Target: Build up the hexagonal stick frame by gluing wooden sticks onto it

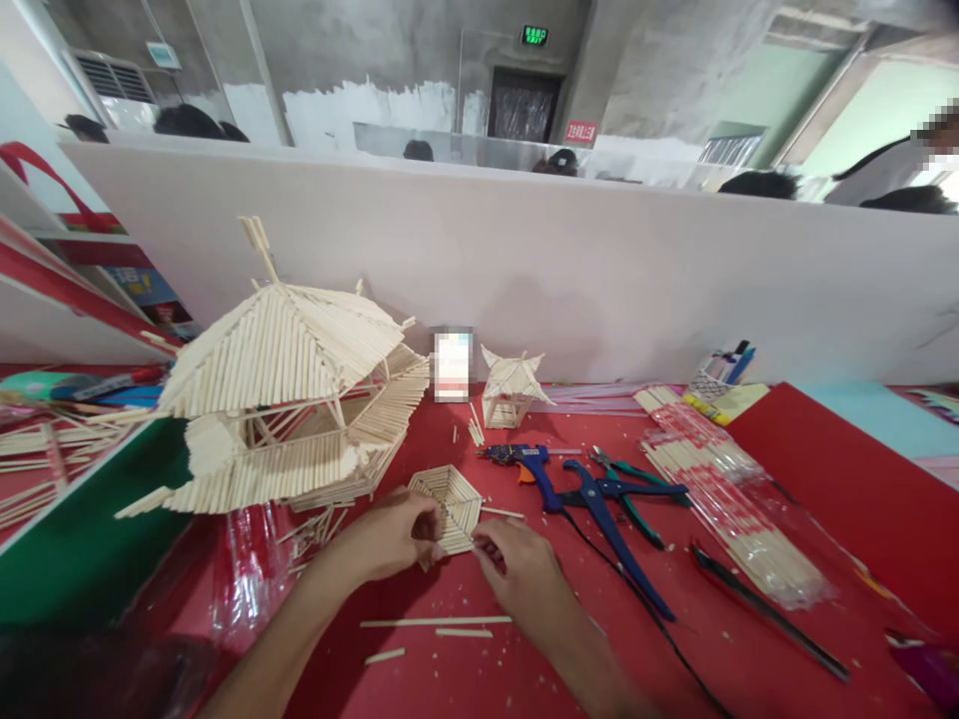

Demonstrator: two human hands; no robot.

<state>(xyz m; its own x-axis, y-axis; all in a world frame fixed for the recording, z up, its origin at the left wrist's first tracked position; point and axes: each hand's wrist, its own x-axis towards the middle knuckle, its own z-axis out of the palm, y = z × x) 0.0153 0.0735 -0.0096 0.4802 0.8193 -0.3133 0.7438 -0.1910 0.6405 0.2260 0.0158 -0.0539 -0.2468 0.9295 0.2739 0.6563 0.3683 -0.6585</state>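
A small hexagonal wooden-stick piece (459,511), with a dark line along its ribs, sits in front of me on the red table. My left hand (409,531) is closed, pinching its lower left edge. At the lower right corner, the curled fingers of my right hand (516,561) pinch the rim too. Just behind my left hand stands a large stick-built pavilion model (277,350) with a two-tier roof. A tiny stick pavilion (513,384) stands farther back. The blue hot glue gun (535,469) lies to the right of the hexagonal piece.
Blue-handled cutters (610,519) and green-handled pliers (636,509) lie right of my hands. Bagged sticks (738,509), black tweezers (771,609) and a pen basket (715,377) are farther right. Loose sticks (435,622) lie nearest me. A white partition (599,260) closes the back.
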